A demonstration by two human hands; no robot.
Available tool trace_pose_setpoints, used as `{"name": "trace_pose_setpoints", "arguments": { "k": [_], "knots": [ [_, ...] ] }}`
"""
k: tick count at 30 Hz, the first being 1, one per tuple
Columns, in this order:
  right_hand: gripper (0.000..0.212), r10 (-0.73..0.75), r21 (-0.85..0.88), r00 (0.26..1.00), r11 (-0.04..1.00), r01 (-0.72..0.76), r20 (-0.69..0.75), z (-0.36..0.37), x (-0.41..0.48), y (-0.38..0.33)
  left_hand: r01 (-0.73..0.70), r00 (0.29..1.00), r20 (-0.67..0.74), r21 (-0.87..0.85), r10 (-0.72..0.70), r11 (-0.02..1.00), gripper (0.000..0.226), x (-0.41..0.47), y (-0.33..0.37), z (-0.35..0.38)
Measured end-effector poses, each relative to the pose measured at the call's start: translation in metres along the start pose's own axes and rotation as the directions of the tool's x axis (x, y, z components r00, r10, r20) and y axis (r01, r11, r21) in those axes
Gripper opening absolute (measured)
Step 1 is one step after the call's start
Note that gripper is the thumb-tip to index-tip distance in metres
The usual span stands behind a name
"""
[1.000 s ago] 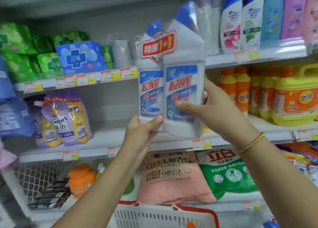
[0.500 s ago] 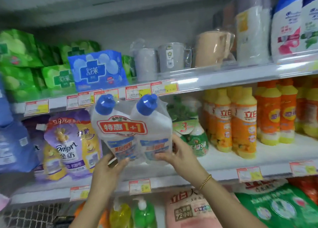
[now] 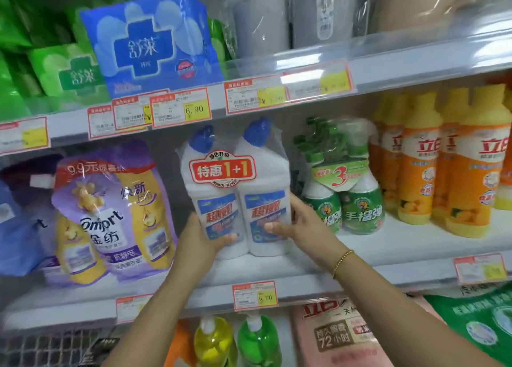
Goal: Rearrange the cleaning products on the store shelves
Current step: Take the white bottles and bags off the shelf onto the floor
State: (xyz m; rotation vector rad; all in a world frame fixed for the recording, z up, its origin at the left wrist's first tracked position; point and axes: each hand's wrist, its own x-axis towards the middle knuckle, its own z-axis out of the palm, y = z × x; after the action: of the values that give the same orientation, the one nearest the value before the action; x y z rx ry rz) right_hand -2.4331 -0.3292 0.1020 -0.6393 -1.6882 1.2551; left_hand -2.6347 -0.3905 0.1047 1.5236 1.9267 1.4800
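I've got the twin pack [image 3: 235,200] of blue-capped toilet cleaner upright, just left of the green spray bundle [image 3: 343,195], on the same shelf [image 3: 401,244]. Its base looks to be at the shelf board, though I can't tell whether the full weight is down yet.

My left hand [image 3: 199,239] grips the lower corner farthest from the green spray bundle, thumb across the front label. My right hand [image 3: 302,225] holds the lower edge on the side facing that bundle, thumb on the front and fingers tucked behind, in the narrow gap between the two.

To finish this well, I reckon I should:
- Settle both bottle bases flat before loosening either hand. The pack is tall and its shrink wrap is slick, so it could tip forward.
- Square the red "1+1" sticker to the aisle.
- Slide my right fingers out towards me, not sideways, or I'll knock the green spray bundle.
- Leave a sliver of space on that side and not crowd the softener pouches [image 3: 110,214], which lean further left of the bundle.
- Line the pack up over the price tag [image 3: 255,296], below and left of the green spray bundle.
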Motion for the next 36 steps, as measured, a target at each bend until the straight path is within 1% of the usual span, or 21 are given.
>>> {"name": "trace_pose_setpoints", "arguments": {
  "k": [2, 3, 4, 5, 6, 7, 8, 9, 10, 11, 13, 16, 18, 20, 22, 28, 31, 36],
  "knots": [
    [0.038, 0.062, -0.057, 0.998, 0.996, -0.062, -0.002, 0.002, 0.012, -0.003, 0.025, 0.999, -0.021, 0.0, -0.025, 1.0, 0.057, 0.008, -0.001, 0.006],
    [0.038, 0.074, -0.159, 0.996, 0.984, -0.079, -0.04, 0.003, 0.017, -0.004, 0.039, 0.999, -0.026, 0.01, -0.039, 0.999, 0.056, 0.012, -0.001, 0.008],
    [0.039, 0.061, -0.33, 0.994, 0.94, -0.088, -0.09, 0.003, 0.022, -0.004, 0.048, 0.999, -0.027, 0.026, -0.048, 0.998, 0.054, 0.017, -0.002, 0.01],
    [0.041, 0.033, -0.531, 0.992, 0.842, -0.093, -0.121, 0.003, 0.025, -0.004, 0.057, 0.998, -0.026, 0.039, -0.056, 0.998, 0.053, 0.023, -0.003, 0.012],
    [0.041, 0.002, -0.719, 0.992, 0.689, -0.093, -0.126, 0.003, 0.024, -0.004, 0.063, 0.998, -0.028, 0.041, -0.062, 0.997, 0.052, 0.031, -0.004, 0.014],
    [0.041, -0.013, -0.85, 0.995, 0.521, -0.076, -0.096, 0.003, 0.019, -0.001, 0.066, 0.998, -0.028, 0.04, -0.065, 0.997, 0.052, 0.04, -0.007, 0.016],
    [0.037, -0.011, -0.923, 0.999, 0.383, -0.033, -0.04, 0.003, 0.013, 0.003, 0.065, 0.998, -0.026, 0.041, -0.064, 0.997, 0.053, 0.048, -0.009, 0.02],
    [0.031, -0.018, -0.954, 1.0, 0.297, 0.025, 0.021, 0.002, 0.004, 0.007, 0.066, 0.997, -0.029, 0.041, -0.065, 0.997, 0.056, 0.056, -0.011, 0.024],
    [0.029, -0.034, -0.968, 0.997, 0.241, 0.07, 0.064, -0.001, -0.003, 0.012, 0.067, 0.997, -0.033, 0.036, -0.066, 0.997, 0.059, 0.065, -0.013, 0.03],
    [0.031, -0.088, -0.971, 0.993, 0.218, 0.1, 0.082, -0.005, -0.008, 0.015, 0.068, 0.997, -0.045, 0.027, -0.067, 0.997, 0.062, 0.073, -0.014, 0.036],
    [0.035, -0.207, -0.969, 0.975, 0.213, 0.123, 0.079, -0.009, -0.013, 0.027, 0.072, 0.995, -0.077, 0.022, -0.07, 0.997, 0.063, 0.091, -0.018, 0.048],
    [0.034, -0.35, -0.984, 0.937, 0.164, 0.072, 0.01, -0.005, -0.009, 0.04, 0.065, 0.995, -0.083, 0.106, -0.057, 0.992, 0.067, 0.124, -0.025, 0.065],
    [0.031, -0.384, -0.989, 0.923, 0.143, 0.047, -0.011, -0.002, -0.009, 0.043, 0.091, 0.994, -0.072, 0.122, -0.083, 0.988, 0.073, 0.143, -0.028, 0.075],
    [0.03, -0.411, -0.986, 0.911, 0.16, 0.035, -0.034, -0.003, -0.009, 0.043, 0.108, 0.992, -0.078, 0.113, -0.099, 0.988, 0.077, 0.157, -0.033, 0.083],
    [0.031, -0.422, -0.984, 0.904, 0.175, 0.016, -0.061, -0.004, -0.01, 0.044, 0.09, 0.992, -0.096, 0.114, -0.079, 0.989, 0.076, 0.167, -0.038, 0.089],
    [0.032, -0.428, -0.988, 0.898, 0.149, -0.037, -0.099, -0.003, -0.009, 0.044, 0.017, 0.992, -0.123, 0.166, 0.004, 0.986, 0.065, 0.186, -0.051, 0.097],
    [0.033, -0.42, -0.986, 0.901, 0.162, -0.043, -0.108, -0.002, -0.01, 0.043, 0.05, 0.99, -0.138, 0.182, -0.025, 0.982, 0.062, 0.19, -0.056, 0.1],
    [0.027, -0.377, -0.977, 0.919, 0.212, -0.031, -0.111, -0.003, -0.011, 0.042, 0.117, 0.986, -0.139, 0.161, -0.095, 0.98, 0.073, 0.2, -0.058, 0.099]
  ]
}}
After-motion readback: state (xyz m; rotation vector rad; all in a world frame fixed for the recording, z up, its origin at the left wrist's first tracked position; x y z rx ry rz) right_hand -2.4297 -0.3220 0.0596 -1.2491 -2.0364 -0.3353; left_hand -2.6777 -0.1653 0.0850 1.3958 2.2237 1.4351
